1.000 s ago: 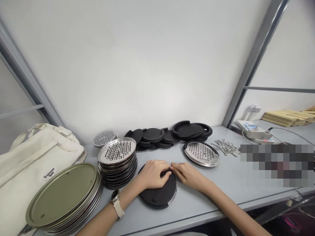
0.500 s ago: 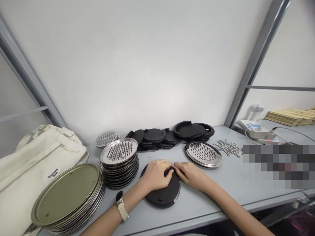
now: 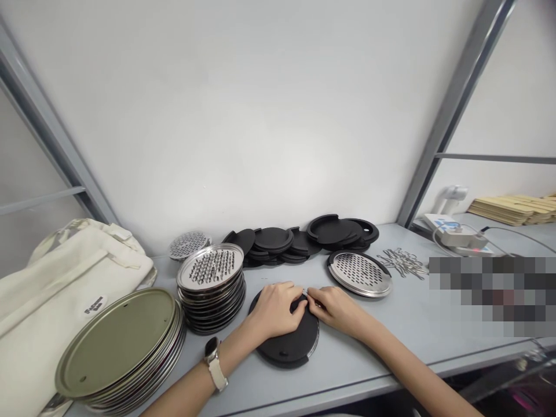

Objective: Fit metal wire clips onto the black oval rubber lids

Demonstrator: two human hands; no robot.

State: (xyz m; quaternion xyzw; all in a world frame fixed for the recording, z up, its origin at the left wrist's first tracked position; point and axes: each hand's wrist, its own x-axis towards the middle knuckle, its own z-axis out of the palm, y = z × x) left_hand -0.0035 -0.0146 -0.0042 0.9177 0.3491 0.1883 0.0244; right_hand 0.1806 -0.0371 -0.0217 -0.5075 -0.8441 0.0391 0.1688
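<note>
A black round disc (image 3: 290, 341) with a metal edge lies flat near the front of the table. Across its upper left part rests my left hand (image 3: 276, 308), its thumb and fingers closed near the disc's top right rim. My right hand (image 3: 332, 307) pinches a tiny metal piece (image 3: 304, 292) at that same rim, close to my left fingertips; its shape is hard to make out. Behind my right hand is a round metal grater (image 3: 360, 274) with a black rim. Small metal clips (image 3: 403, 263) lie in a pile to its right.
Stacked graters (image 3: 211, 269) stand left of the disc, beside a pile of oval green-topped plates (image 3: 121, 341). Black round covers (image 3: 271, 239) line the wall. A cream bag (image 3: 56, 278) lies far left; white devices with cables (image 3: 454, 230) and wooden boards (image 3: 506, 208) sit right.
My right fingertips have shifted slightly at the disc's rim, with the index finger more bent. My left hand stays in place on the disc.
</note>
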